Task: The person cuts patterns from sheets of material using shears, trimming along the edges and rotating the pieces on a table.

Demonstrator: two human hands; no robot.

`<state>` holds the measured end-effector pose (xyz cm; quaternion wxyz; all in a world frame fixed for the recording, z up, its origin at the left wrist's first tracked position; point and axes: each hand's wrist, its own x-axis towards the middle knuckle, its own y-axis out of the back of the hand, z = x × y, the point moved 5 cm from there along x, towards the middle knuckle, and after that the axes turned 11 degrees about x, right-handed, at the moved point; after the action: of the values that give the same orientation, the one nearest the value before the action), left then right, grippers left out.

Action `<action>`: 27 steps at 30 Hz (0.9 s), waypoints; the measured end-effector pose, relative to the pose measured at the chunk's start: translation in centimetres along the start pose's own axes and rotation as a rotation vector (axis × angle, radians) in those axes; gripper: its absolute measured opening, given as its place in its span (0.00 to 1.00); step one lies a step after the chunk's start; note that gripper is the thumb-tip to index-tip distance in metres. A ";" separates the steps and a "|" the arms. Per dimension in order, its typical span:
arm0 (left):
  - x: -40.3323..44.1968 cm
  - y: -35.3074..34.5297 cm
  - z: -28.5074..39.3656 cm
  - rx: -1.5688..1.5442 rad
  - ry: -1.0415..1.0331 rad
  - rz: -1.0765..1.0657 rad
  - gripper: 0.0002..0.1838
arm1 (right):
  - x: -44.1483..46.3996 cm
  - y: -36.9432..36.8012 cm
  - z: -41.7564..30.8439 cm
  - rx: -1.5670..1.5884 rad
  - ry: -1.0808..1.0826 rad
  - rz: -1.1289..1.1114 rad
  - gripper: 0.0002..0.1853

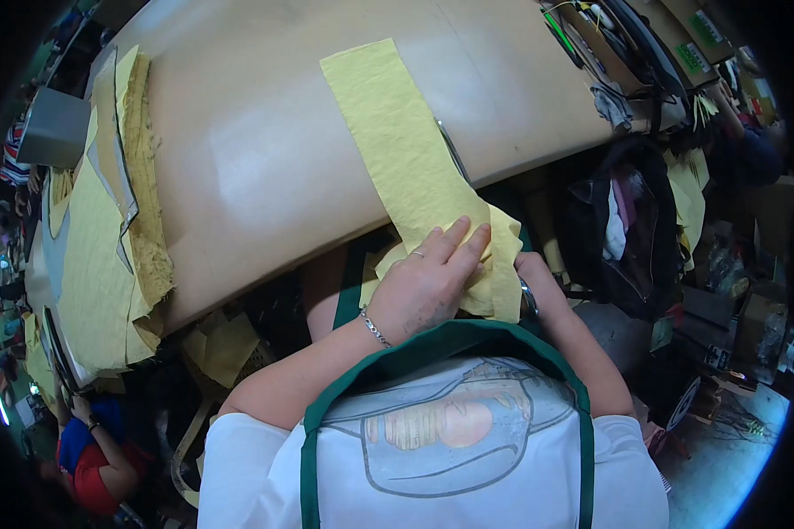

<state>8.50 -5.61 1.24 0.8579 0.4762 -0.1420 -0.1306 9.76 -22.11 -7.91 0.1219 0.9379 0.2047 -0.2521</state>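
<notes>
Material: long yellow fabric strip (388,123), lying on the smooth brown tabletop (265,132) and over its near edge.
Left hand (434,278): fingers extended, slightly spread, flat upon the strip's lower part.
Right hand (529,267): beside the bunched end; fingers hidden, grasp cannot be told.
Edge: slim metal object (453,150) beside the strip.

The yellow cloth strip (393,132) lay flat across the tabletop, its near end bunched in folds over the near edge.
</notes>
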 end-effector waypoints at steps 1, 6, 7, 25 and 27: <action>0.0 0.1 0.0 0.002 0.000 -0.002 0.22 | 0.1 0.1 0.3 0.022 0.014 0.001 0.11; -0.6 0.2 0.4 -0.031 -0.078 0.007 0.22 | 0.3 -0.2 -2.8 0.076 -0.093 -0.098 0.13; -0.8 0.1 0.5 -0.029 -0.113 0.015 0.23 | 0.6 -0.2 -3.2 0.116 -0.091 -0.125 0.14; -1.6 0.6 0.6 -0.086 -0.139 0.082 0.20 | 0.6 -0.5 -2.3 -0.080 0.081 -0.028 0.12; -1.6 0.8 0.7 -0.083 -0.135 0.091 0.20 | 0.5 -0.5 -2.0 -0.011 0.031 -0.027 0.11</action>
<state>6.87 -5.19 2.04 0.8705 0.4232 -0.2157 -0.1290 10.83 -20.84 -6.54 0.1205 0.9382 0.2206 -0.2379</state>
